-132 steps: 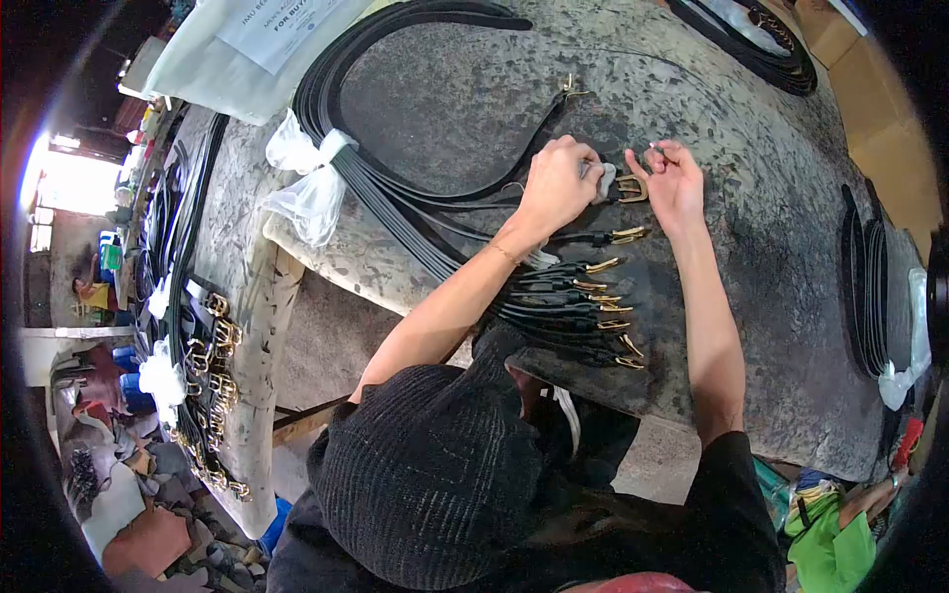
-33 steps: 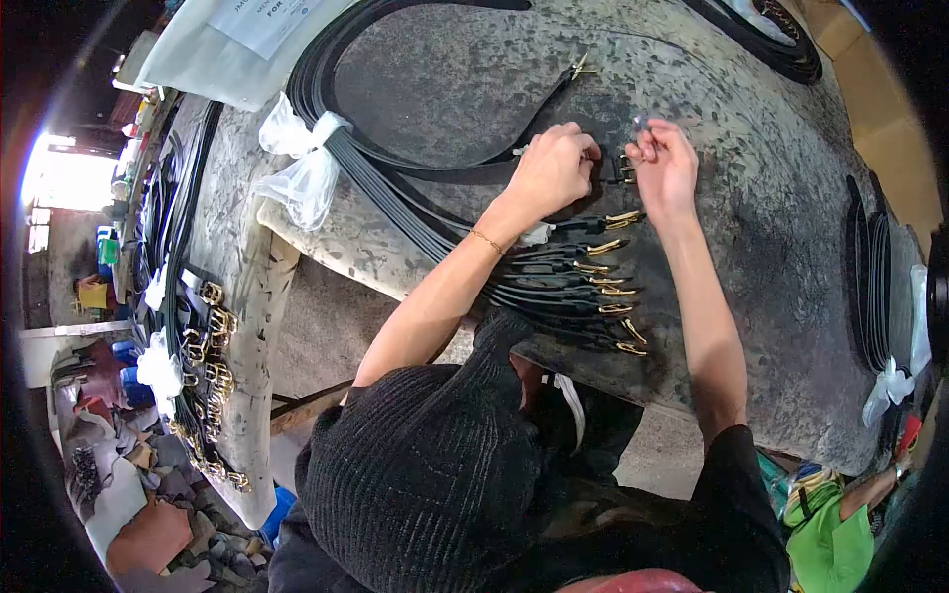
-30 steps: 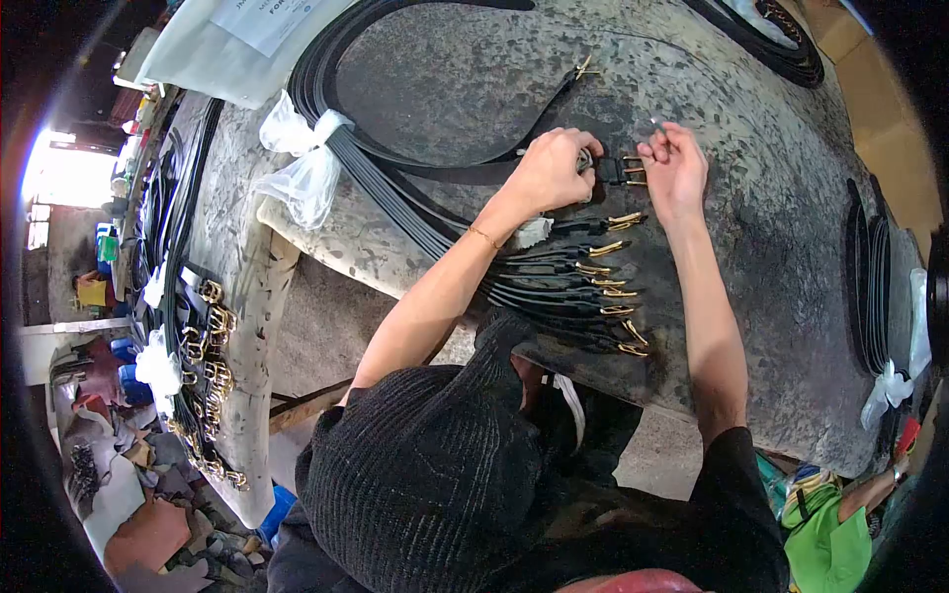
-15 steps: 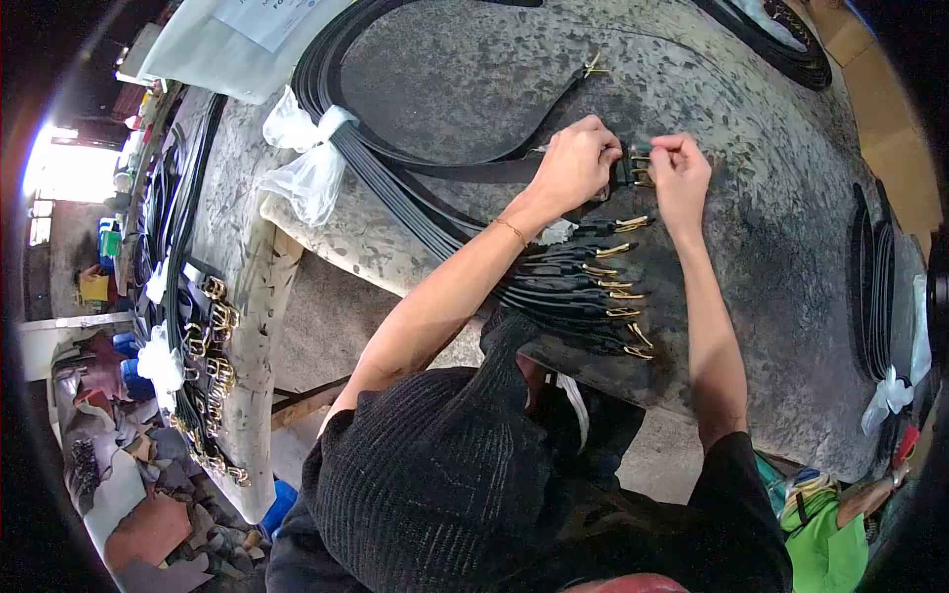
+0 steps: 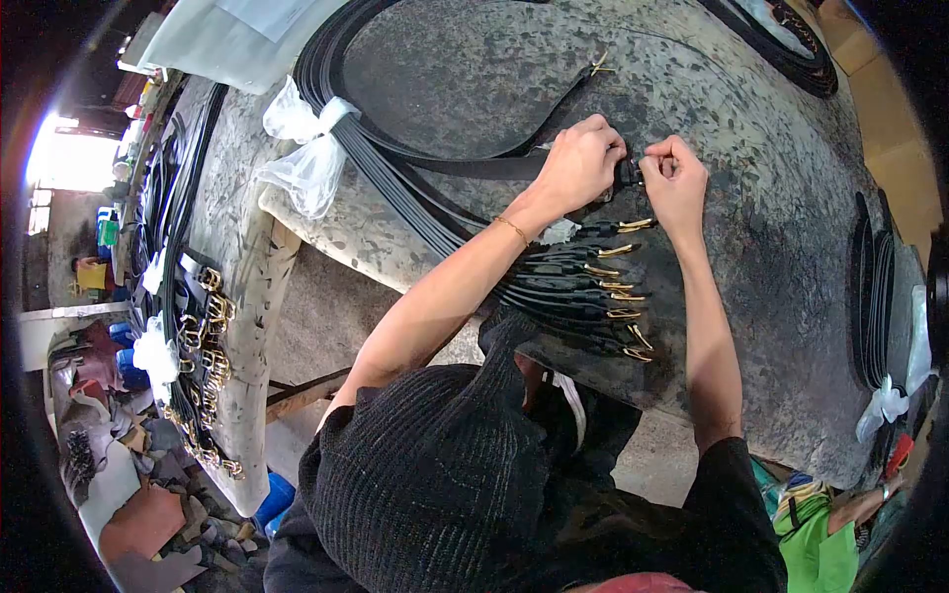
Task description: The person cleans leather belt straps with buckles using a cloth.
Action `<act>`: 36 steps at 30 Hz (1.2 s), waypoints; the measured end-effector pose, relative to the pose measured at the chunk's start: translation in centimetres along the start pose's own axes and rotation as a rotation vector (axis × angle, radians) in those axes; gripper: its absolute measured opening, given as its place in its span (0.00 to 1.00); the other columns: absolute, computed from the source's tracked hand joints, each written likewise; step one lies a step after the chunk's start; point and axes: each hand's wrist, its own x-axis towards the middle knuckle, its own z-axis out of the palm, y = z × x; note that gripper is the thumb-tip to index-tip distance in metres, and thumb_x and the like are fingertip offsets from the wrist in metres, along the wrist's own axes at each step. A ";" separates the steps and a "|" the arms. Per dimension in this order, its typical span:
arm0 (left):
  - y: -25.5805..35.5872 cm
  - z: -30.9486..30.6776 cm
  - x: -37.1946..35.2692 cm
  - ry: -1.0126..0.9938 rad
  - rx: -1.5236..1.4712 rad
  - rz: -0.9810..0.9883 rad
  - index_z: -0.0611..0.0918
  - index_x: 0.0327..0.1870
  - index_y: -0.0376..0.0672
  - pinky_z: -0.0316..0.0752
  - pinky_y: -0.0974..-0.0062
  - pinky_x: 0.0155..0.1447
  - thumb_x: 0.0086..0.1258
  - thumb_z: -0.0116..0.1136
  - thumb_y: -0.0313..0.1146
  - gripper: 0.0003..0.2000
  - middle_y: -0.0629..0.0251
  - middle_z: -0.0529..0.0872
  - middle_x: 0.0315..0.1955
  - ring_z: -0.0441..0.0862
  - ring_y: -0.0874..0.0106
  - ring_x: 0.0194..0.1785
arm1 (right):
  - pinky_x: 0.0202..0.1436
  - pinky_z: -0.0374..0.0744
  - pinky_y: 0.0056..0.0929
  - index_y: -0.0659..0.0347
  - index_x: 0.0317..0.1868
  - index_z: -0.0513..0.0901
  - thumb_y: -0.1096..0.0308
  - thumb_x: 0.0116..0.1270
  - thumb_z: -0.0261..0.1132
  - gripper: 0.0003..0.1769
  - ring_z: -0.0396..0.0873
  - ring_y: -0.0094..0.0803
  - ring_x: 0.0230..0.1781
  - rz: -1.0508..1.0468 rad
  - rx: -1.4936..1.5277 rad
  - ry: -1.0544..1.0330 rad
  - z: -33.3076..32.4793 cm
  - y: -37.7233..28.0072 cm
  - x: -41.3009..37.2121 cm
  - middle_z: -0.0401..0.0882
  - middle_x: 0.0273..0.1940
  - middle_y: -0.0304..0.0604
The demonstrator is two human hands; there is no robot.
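Black belts with gold buckles lie bundled on the worn grey table; their buckle ends (image 5: pixel 618 287) point right, below my hands. My left hand (image 5: pixel 585 163), with a thin bracelet at the wrist, is closed on the buckle end of one black belt (image 5: pixel 484 166), whose strap runs off to the left. Just right of it, my right hand (image 5: pixel 675 176) has thumb and forefinger pinched at the buckle of that same belt. The fingers largely cover the buckle. A separate belt end with a gold buckle (image 5: pixel 598 67) lies above my hands.
White plastic (image 5: pixel 314 133) ties the bundle at left. More buckled belts (image 5: pixel 206 366) hang over the table's left edge (image 5: pixel 259 435). Coiled belts lie at the upper right and right (image 5: pixel 872 296). Scraps (image 5: pixel 148 524) cover the lower-left floor. A person in green (image 5: pixel 820 544) is at lower right.
My right hand has shifted slightly left and closer to my left hand, covering more of the buckle. My left hand stays nearly in place. The camera view has moved slightly.
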 end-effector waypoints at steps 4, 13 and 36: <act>-0.1 0.1 0.0 -0.004 0.004 0.000 0.85 0.35 0.37 0.77 0.59 0.45 0.63 0.60 0.26 0.04 0.54 0.82 0.36 0.82 0.52 0.41 | 0.23 0.61 0.21 0.67 0.30 0.77 0.80 0.55 0.66 0.05 0.59 0.15 0.20 -0.061 -0.085 -0.004 0.1 -0.3 0.0 0.70 0.23 0.36; 0.3 -0.4 0.1 0.013 -0.035 -0.038 0.84 0.35 0.36 0.76 0.61 0.46 0.63 0.60 0.27 0.05 0.53 0.82 0.36 0.82 0.53 0.41 | 0.24 0.64 0.21 0.66 0.30 0.77 0.79 0.60 0.64 0.03 0.63 0.15 0.22 0.062 0.071 -0.045 -0.1 0.5 0.1 0.73 0.25 0.33; 1.5 -3.1 -2.1 -0.159 0.268 0.374 0.86 0.35 0.42 0.70 0.68 0.47 0.57 0.67 0.31 0.07 0.65 0.82 0.33 0.80 0.65 0.38 | 0.25 0.65 0.18 0.62 0.31 0.77 0.73 0.67 0.60 0.05 0.66 0.14 0.23 0.239 0.414 -0.075 -0.8 1.8 0.7 0.71 0.25 0.30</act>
